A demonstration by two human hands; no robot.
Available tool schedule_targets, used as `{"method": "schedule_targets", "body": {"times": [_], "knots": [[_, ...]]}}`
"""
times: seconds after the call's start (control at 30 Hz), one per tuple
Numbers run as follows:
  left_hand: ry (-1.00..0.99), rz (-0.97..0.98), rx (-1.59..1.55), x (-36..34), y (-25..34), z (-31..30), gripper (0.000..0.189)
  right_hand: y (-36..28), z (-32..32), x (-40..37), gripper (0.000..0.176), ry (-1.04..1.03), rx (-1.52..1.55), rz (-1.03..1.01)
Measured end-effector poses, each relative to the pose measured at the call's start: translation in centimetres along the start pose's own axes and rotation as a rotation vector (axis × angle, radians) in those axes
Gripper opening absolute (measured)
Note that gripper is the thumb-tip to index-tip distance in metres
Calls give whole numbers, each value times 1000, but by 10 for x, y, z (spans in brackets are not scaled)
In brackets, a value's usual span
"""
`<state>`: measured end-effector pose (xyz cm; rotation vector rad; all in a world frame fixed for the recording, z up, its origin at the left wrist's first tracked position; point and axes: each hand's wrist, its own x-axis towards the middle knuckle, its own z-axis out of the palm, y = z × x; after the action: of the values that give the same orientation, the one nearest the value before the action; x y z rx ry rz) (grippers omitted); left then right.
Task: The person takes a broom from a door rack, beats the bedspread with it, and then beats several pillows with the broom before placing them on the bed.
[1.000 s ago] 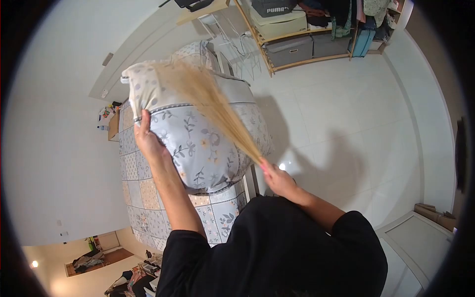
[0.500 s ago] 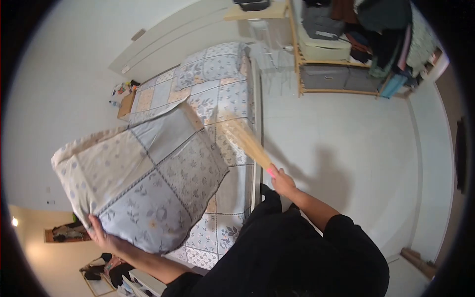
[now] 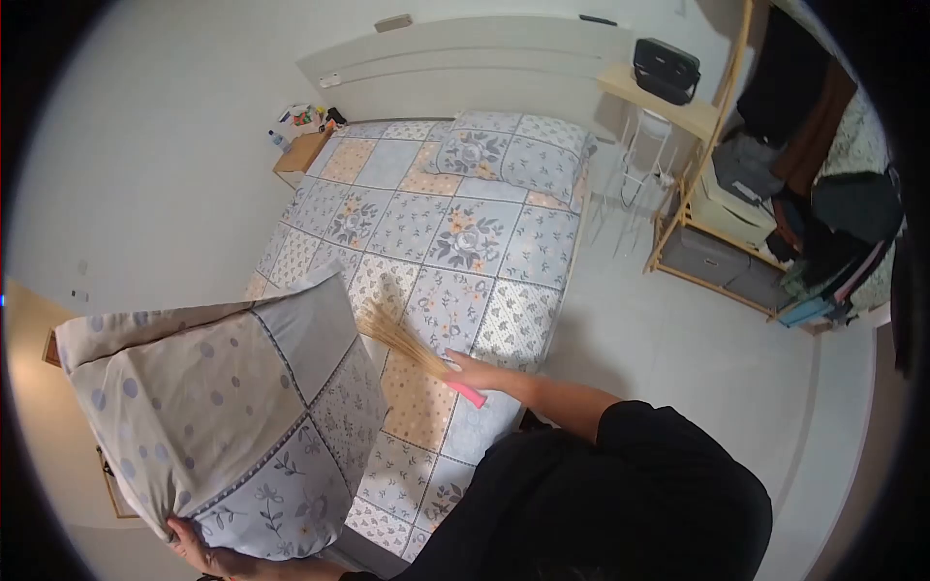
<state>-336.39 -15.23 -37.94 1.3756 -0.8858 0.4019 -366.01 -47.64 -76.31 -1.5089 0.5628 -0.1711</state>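
Observation:
My left hand (image 3: 192, 548) is closed on the lower corner of a pillow (image 3: 237, 407) in a patchwork case of grey, beige and dotted squares. The pillow is lifted at the left, over the near part of the bed (image 3: 387, 213). In my right hand (image 3: 472, 372) is a straw hand broom (image 3: 399, 337), gripped at the top of its pink handle. Its bristles point left over the patterned bedsheet, with the tips close to the pillow's right side.
Another pillow (image 3: 513, 155) lies by the white headboard (image 3: 465, 63). A small bedside table (image 3: 303, 153) with items stands left of the bed. To the right are a shelf with a black case (image 3: 666, 71), a white stand and a wooden clothes rack (image 3: 699, 174). Pale floor (image 3: 668, 339) runs alongside.
The broom has swung left from the bed's right edge to over the sheet beside the pillow. The held pillow sits further left and lower in view. The camera has turned, showing more of the bed.

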Motion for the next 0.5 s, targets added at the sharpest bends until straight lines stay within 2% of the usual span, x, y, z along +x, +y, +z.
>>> {"method": "schedule_targets", "body": {"times": [0.03, 0.13, 0.17, 0.23, 0.27, 0.3, 0.33, 0.37, 0.43, 0.47, 0.5], "knots": [[63, -18, 4, -1, 2, -4, 39, -1, -7, 16, 88, -5, -17, 0], [263, -69, -77, -13, 2, 1, 41, 5, -29, 60, 96, 126, 462, 64], [330, -105, -119, -19, -2, 5, 42, 7, -39, 70, 96, 118, 440, 67], [449, -221, -241, -29, -16, 12, 43, -3, -61, 76, 89, 140, 743, 67], [496, -303, -334, -32, -29, 16, 44, -10, -70, 74, 79, 71, 821, 56], [532, -400, -430, -37, -46, 22, 45, -10, -75, 70, 79, 69, 805, 52], [549, -469, -507, -41, -66, 26, 46, -7, -81, 62, 76, 95, 732, -58], [488, -508, -440, -47, -104, 25, 47, 2, -88, 55, 73, 122, 661, -162], [265, -568, -217, -61, -210, 14, 50, 26, -113, 33, 66, 296, 765, 14], [160, -606, -144, -75, -269, 17, 51, 41, -130, 20, 63, 326, 694, 54], [61, -627, -99, -95, -365, 21, 56, 58, -149, 12, 60, 354, 623, 91]]}}
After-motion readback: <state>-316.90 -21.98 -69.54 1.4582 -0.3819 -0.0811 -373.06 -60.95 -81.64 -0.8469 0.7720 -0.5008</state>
